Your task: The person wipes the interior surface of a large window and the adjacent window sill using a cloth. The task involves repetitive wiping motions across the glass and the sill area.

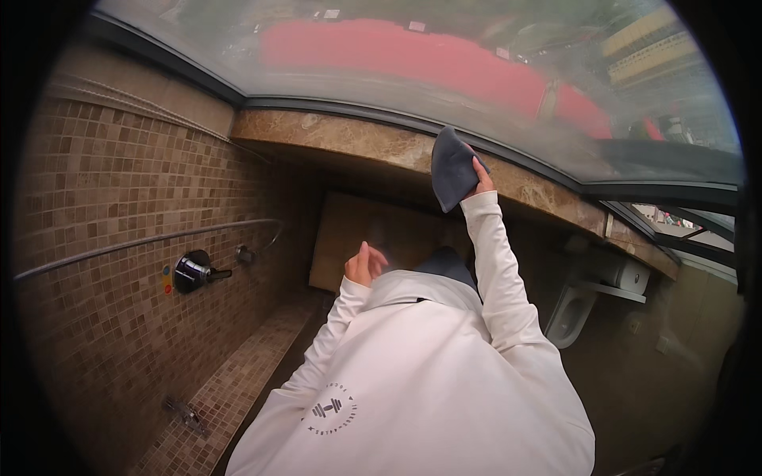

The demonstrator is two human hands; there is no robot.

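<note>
A folded grey-blue cloth (453,168) is in my right hand (481,178), raised above the brown marble window sill (357,138). My thumb lies on the cloth's near side, and its lower corner hangs free. Whether the cloth touches the sill or the window frame, I cannot tell. Beyond it stands a large hazy window pane (381,65). My left hand (364,265) is low in front of my waist, its fingers apart and slightly curled, holding nothing.
On the left, a mosaic-tiled wall (119,196) carries a chrome shower mixer (193,272) and a curved metal hose or rail (149,243). A chrome tap (186,415) sits lower. At right are a toilet (572,315) and a part-opened window (684,225).
</note>
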